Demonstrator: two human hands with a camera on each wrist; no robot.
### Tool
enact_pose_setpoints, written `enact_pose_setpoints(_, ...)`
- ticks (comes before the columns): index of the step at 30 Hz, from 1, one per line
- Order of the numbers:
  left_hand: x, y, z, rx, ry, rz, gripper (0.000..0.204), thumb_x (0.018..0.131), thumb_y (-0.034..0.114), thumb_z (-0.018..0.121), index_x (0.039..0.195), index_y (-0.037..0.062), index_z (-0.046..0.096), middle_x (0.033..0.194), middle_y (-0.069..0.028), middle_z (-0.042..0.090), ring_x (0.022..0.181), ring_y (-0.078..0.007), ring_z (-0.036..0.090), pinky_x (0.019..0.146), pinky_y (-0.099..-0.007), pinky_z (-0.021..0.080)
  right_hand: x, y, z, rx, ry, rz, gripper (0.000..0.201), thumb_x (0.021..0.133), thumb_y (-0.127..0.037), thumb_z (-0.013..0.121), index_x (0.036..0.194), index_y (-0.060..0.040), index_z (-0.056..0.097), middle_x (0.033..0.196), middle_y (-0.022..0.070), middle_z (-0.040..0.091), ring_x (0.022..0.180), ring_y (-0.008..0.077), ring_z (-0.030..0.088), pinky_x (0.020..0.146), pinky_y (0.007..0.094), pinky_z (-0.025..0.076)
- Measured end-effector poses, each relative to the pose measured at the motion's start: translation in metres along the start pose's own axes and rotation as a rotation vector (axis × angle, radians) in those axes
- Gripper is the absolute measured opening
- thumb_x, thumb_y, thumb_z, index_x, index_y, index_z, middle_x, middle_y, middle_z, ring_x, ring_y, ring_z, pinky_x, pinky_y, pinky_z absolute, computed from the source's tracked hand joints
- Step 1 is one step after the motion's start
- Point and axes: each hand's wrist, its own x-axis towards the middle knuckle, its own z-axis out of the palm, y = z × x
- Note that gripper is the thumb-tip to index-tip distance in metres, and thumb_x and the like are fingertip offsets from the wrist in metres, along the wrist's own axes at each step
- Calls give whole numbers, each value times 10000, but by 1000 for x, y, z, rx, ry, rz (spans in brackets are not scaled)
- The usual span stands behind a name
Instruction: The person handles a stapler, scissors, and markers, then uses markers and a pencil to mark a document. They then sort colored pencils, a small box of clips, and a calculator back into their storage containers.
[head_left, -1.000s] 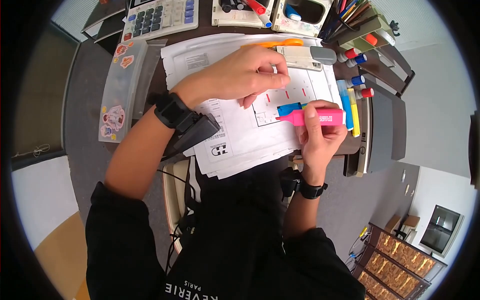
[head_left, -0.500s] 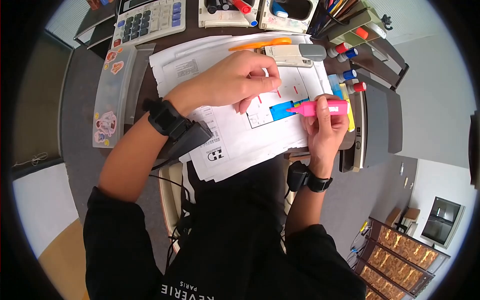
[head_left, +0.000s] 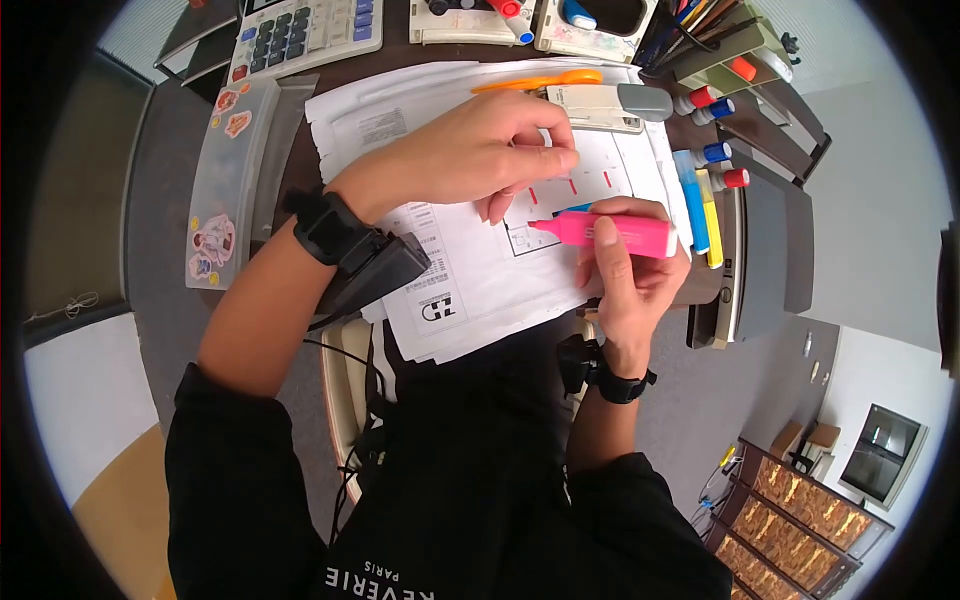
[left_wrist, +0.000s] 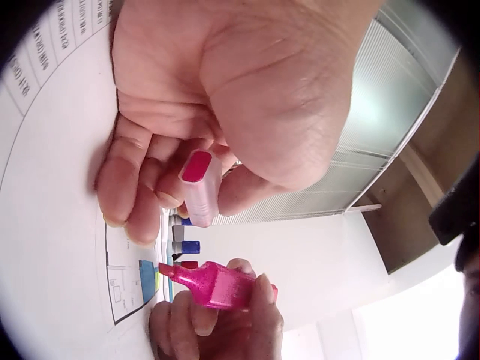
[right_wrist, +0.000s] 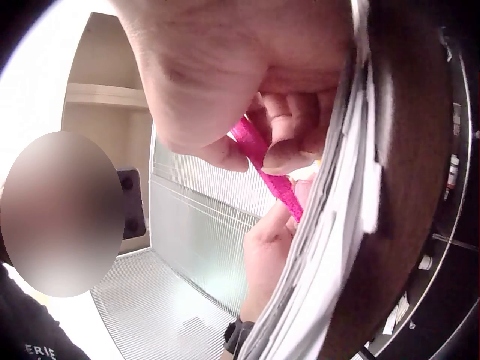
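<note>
My right hand [head_left: 635, 270] grips a pink highlighter [head_left: 645, 237], uncapped, its tip pointing left over the printed floor plan [head_left: 540, 243]. A blue-coloured patch [left_wrist: 148, 281] on the plan shows beside the tip in the left wrist view; the highlighter mostly covers it in the head view. Between its thumb and fingers, my left hand [head_left: 475, 150] pinches the highlighter's translucent cap [left_wrist: 204, 196], with the pink end turned to the camera. That hand's fingertips are close over the paper. Several short red strokes [head_left: 573, 187] mark the plan above the highlighter.
Stacked paper sheets [head_left: 470, 310] lie under both hands. Beyond them are orange scissors [head_left: 540, 81] and a stapler [head_left: 600, 103]. Blue [head_left: 692, 205] and yellow [head_left: 711, 222] highlighters lie at the right, near capped markers. A calculator [head_left: 310, 38] and clear sticker-covered case [head_left: 232, 190] stand left.
The highlighter in my right hand moved right, uncovering the blue patch, then back left over it toward the plan's left corner. My left hand keeps nearly the same pose; the head view shifted slightly.
</note>
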Motion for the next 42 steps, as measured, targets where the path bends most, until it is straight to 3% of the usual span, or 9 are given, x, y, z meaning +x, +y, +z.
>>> enact_pose_setpoints(10, 1, -1, 0, 25, 3, 19, 228, 1018, 249, 562, 1003, 24, 597, 586, -17, 553, 436, -82, 551, 418, -215, 404, -6, 6, 0, -178, -30, -5, 120, 882, 10, 695, 993, 46, 670, 855, 87, 711, 660, 109, 639, 617, 232, 507)
enact_pose_setpoints(42, 1, -3, -2, 29, -2, 23, 239, 1025, 247, 561, 1024, 10, 590, 605, -28, 574, 438, -84, 555, 412, -215, 408, -7, 12, 0, -328, -74, -100, 134, 855, -30, 726, 976, 6, 682, 851, 78, 730, 707, 107, 664, 664, 239, 516)
